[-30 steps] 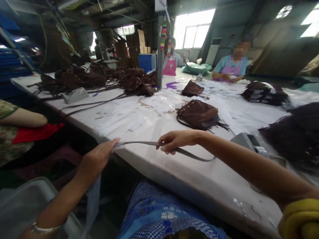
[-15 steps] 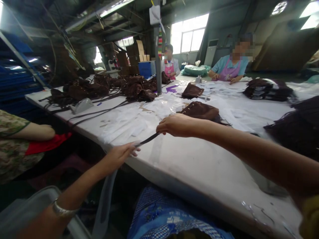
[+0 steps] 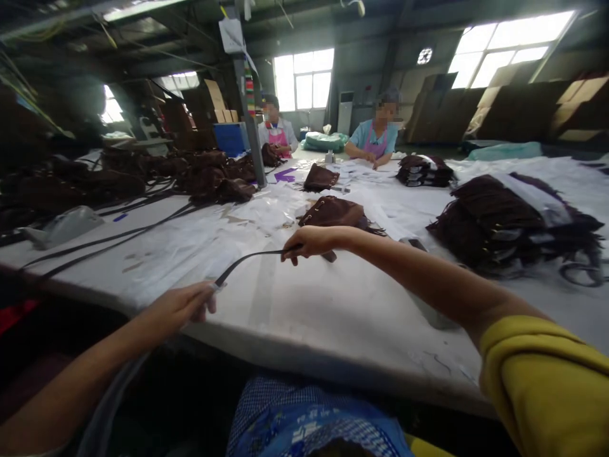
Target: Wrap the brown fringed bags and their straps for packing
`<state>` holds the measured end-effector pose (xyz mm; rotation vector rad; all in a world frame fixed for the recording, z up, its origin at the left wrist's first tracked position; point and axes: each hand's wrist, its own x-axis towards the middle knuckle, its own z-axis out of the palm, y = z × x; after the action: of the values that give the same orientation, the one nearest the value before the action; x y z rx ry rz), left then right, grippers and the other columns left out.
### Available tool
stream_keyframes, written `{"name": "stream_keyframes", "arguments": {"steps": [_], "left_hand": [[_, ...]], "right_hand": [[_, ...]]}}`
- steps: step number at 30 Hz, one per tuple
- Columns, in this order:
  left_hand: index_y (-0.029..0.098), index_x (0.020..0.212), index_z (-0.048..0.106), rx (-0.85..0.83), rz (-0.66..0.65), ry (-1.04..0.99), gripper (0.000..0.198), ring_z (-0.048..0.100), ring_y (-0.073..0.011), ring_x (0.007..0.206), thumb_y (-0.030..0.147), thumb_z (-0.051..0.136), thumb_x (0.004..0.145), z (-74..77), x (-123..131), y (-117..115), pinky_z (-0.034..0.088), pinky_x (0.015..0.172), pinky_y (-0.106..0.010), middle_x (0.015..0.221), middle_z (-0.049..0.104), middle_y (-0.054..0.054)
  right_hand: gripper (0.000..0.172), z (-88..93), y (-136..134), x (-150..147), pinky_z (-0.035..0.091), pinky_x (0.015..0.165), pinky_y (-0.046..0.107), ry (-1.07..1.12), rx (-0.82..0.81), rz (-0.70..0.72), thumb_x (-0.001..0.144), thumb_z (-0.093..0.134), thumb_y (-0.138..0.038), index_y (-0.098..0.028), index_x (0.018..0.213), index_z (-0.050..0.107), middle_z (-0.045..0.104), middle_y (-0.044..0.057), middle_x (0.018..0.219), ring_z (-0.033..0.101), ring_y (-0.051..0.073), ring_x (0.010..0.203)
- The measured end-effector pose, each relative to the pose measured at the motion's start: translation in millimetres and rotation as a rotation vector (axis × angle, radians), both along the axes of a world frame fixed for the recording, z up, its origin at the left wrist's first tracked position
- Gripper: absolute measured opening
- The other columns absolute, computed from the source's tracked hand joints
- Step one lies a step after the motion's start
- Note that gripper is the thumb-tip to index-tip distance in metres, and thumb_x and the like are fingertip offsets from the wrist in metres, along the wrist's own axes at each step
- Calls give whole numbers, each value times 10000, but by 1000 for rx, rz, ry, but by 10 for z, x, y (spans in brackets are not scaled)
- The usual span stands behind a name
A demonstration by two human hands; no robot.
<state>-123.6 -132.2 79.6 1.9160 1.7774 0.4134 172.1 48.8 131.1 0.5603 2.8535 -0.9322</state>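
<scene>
- The long white-covered work table [image 3: 333, 317] filled most of the room in front of the person, its near edge just past their lap.
- A big stack of dark brown fringed bags [image 3: 504, 219] lay on the table's right side, well apart from both hands.
- A loose heap of brown leather bags [image 3: 204, 174] sat at the far left, beside a grey post, with long straps trailing from it across the tabletop.
- Two co-workers sat at the far end of the table, hands down on the white sheets.
- A single brown suede drawstring bag [image 3: 333, 211] lay just behind the right hand.
- The narrow dark brown strap [image 3: 247, 259] hung in a shallow arc above the table's near edge, stretched between the two hands.
- The right hand [image 3: 309, 242], on an arm with a yellow sleeve [image 3: 547, 381], was clenched around one end of the strap, low over the tabletop.
- The left hand [image 3: 178, 308] pinched the other end between thumb and fingers, at the table's near edge.
</scene>
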Motion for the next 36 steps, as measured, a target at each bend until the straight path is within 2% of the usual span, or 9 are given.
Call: {"name": "stream_keyframes", "arguments": {"steps": [5, 11, 14, 18, 22, 25, 28, 33, 36], "left_hand": [[182, 1151, 590, 48, 26, -238, 536, 637, -185, 679, 608, 351, 931, 19, 433, 320, 495, 675, -292, 850, 691, -46], [178, 916, 690, -165, -39, -151, 560, 650, -201, 747, 622, 349, 928, -44, 16, 178, 511, 741, -296, 797, 700, -56], [201, 980, 699, -227, -92, -182, 528, 664, -222, 919, 595, 349, 943, 15, 53, 67, 501, 864, -313, 941, 725, -61], [181, 1068, 670, -133, -110, -308, 521, 657, -246, 1016, 586, 368, 942, 152, 457, 215, 476, 959, -378, 1074, 716, -98], [129, 1152, 587, -63, -52, -470, 548, 682, -214, 795, 589, 380, 938, 176, 682, 427, 530, 790, -352, 943, 715, -108], [144, 1053, 615, -11, -15, -330, 530, 606, -158, 617, 599, 371, 935, 101, 516, 422, 487, 640, -283, 753, 666, -36], [160, 857, 655, -68, -22, -133, 547, 600, -163, 619, 608, 351, 935, 23, 278, 324, 464, 641, -274, 683, 652, -27], [191, 923, 697, -111, -103, -144, 540, 671, -212, 849, 590, 335, 946, 69, 437, 335, 473, 805, -294, 845, 730, -50], [166, 920, 668, -106, -87, -275, 563, 681, -207, 791, 607, 319, 942, 94, 627, 445, 492, 766, -298, 869, 725, -64]], "right_hand": [[221, 59, -174, -328, 412, 671, 216, 15, 160, 137, 948, 541, -239, -140, 964, 739, 732, 22, 831, 604, 122, 729], [359, 217, 60, -39, 427, 766, 228, 336, 291, 40, 939, 558, -229, -218, 1292, 618, 746, 17, 969, 655, 149, 873], [269, 271, 72, -38, 437, 806, 225, 349, 218, 116, 922, 564, -201, -184, 1151, 705, 739, 32, 1024, 661, 148, 906], [214, 294, -74, -354, 432, 752, 214, 254, 215, 216, 905, 556, -144, -157, 1004, 745, 740, 23, 898, 648, 130, 802], [178, 234, -109, -560, 415, 703, 216, 211, 270, 256, 866, 572, -88, -147, 905, 736, 720, 12, 794, 611, 116, 724], [253, 133, 35, -401, 435, 662, 213, 190, 115, 175, 866, 647, -228, -141, 1103, 661, 725, 31, 852, 610, 114, 691], [349, -1, 167, -186, 453, 632, 212, 128, -32, 79, 897, 613, -293, -137, 1208, 599, 729, 52, 903, 617, 115, 680], [195, -151, 40, -364, 423, 747, 218, 183, 181, 150, 926, 539, -157, -159, 1018, 711, 734, 43, 944, 625, 128, 809], [184, -153, -39, -535, 401, 728, 223, 171, 299, 198, 918, 550, -141, -160, 1004, 712, 731, 42, 907, 609, 132, 778]]}}
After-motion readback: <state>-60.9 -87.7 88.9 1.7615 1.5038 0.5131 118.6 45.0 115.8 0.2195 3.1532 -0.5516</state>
